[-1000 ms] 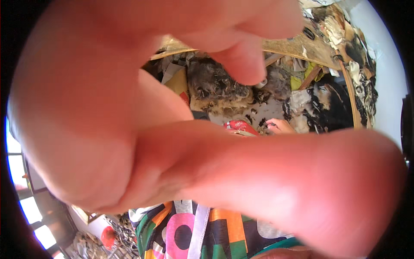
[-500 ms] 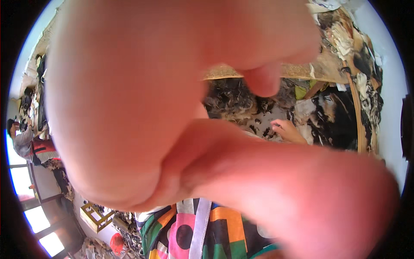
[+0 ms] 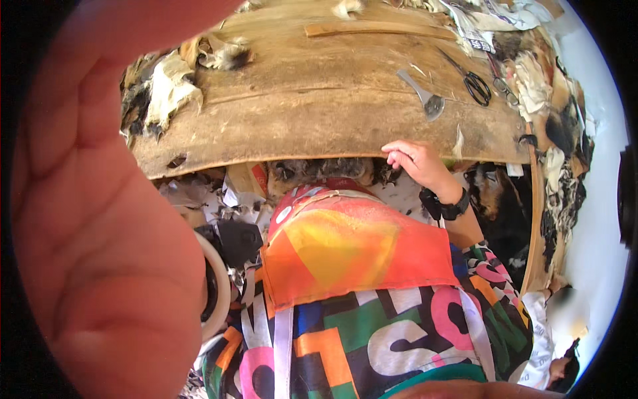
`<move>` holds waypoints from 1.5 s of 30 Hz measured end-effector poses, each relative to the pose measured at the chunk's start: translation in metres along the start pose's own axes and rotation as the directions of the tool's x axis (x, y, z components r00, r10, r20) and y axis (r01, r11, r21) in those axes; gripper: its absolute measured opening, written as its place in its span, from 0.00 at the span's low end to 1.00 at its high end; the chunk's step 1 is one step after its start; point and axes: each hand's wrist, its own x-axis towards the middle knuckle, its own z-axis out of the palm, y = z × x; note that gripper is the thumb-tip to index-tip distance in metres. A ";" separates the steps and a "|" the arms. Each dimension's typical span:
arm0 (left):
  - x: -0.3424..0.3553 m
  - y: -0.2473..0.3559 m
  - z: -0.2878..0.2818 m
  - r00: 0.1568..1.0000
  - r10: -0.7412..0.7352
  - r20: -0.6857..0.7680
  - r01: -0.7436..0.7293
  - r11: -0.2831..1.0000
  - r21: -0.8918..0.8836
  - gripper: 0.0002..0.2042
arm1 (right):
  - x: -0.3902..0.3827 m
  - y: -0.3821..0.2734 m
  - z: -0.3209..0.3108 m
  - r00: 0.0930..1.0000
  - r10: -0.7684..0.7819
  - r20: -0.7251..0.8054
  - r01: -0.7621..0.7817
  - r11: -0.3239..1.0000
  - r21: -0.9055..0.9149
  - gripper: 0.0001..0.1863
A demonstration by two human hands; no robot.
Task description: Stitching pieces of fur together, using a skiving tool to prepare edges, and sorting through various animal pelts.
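Note:
My left hand (image 3: 100,246) fills the left side, very close to the lens, palm showing. One digit stretches across the top corner; the other fingers run out of the frame. It looks open, with nothing seen in the palm. A pale round bangle (image 3: 219,292) shows beside its heel. At the front edge of the wooden board (image 3: 286,133), my right hand (image 3: 413,161) has its fingers loosely curled together and no object visible in them. A dark watch (image 3: 454,206) is on that wrist. Beyond this hand lie a fan-shaped metal scraper (image 3: 430,100) and black-handled scissors (image 3: 476,86).
Fur and hide scraps (image 3: 171,90) lie at the board's left end, with more fur pieces (image 3: 531,70) at the right. A thin wooden strip (image 3: 379,28) rests toward the back. A red-orange apron (image 3: 352,246) covers my front. The pale wall (image 3: 608,199) stands at the right.
The blurred hand and arm that crossed most of the view have shifted to the left side, uncovering the board and tools. My right hand now appears higher, by the board's edge.

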 end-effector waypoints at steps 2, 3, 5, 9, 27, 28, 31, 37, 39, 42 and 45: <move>0.009 -0.011 0.006 1.000 0.002 -0.024 -0.002 1.000 0.031 0.38 | 0.007 0.001 -0.011 0.992 0.041 0.123 -0.034 0.997 -0.065 0.09; 0.013 -0.018 0.009 0.999 0.004 -0.034 -0.002 0.999 0.041 0.38 | 0.009 -0.001 -0.016 0.982 -0.168 0.083 0.183 0.956 -0.231 0.10; 0.023 -0.028 0.012 0.999 0.016 -0.042 -0.014 0.998 0.054 0.38 | 0.014 -0.007 -0.032 0.972 -0.197 0.129 0.221 0.952 -0.211 0.11; 0.045 -0.052 0.020 1.000 0.017 0.025 -0.017 0.999 0.027 0.39 | 0.032 -0.015 -0.081 0.988 -0.102 0.113 0.126 0.964 -0.235 0.11; 0.073 -0.131 0.027 0.994 -0.027 0.104 0.040 0.991 -0.124 0.41 | 0.124 0.091 -0.101 0.991 0.077 -0.108 -0.119 0.872 -0.475 0.24; 0.071 -0.135 0.027 0.994 -0.029 0.101 0.042 0.991 -0.131 0.41 | 0.123 0.093 -0.101 0.992 0.041 -0.116 -0.092 0.873 -0.478 0.22; 0.072 -0.149 0.027 0.995 -0.026 0.096 0.039 0.990 -0.132 0.41 | 0.125 0.083 -0.103 0.989 0.064 -0.132 -0.121 0.858 -0.498 0.20; 0.086 -0.177 0.027 0.998 -0.006 0.058 0.010 0.997 -0.074 0.42 | 0.139 -0.032 -0.142 0.892 -0.139 -0.430 0.060 0.980 -0.192 0.23; 0.090 -0.184 0.024 0.999 -0.014 0.039 0.015 0.999 -0.044 0.43 | 0.137 -0.071 -0.158 0.709 -0.381 -0.593 0.351 0.920 -0.171 0.22; 0.094 -0.190 0.024 0.997 -0.025 0.076 0.025 1.000 -0.003 0.43 | 0.107 -0.113 -0.196 0.621 -0.583 -0.524 0.755 0.624 0.201 0.38; 0.092 -0.194 0.031 0.995 -0.046 0.083 0.046 0.999 0.001 0.44 | 0.092 -0.110 -0.186 0.445 -0.702 -0.555 0.787 0.603 -0.131 0.44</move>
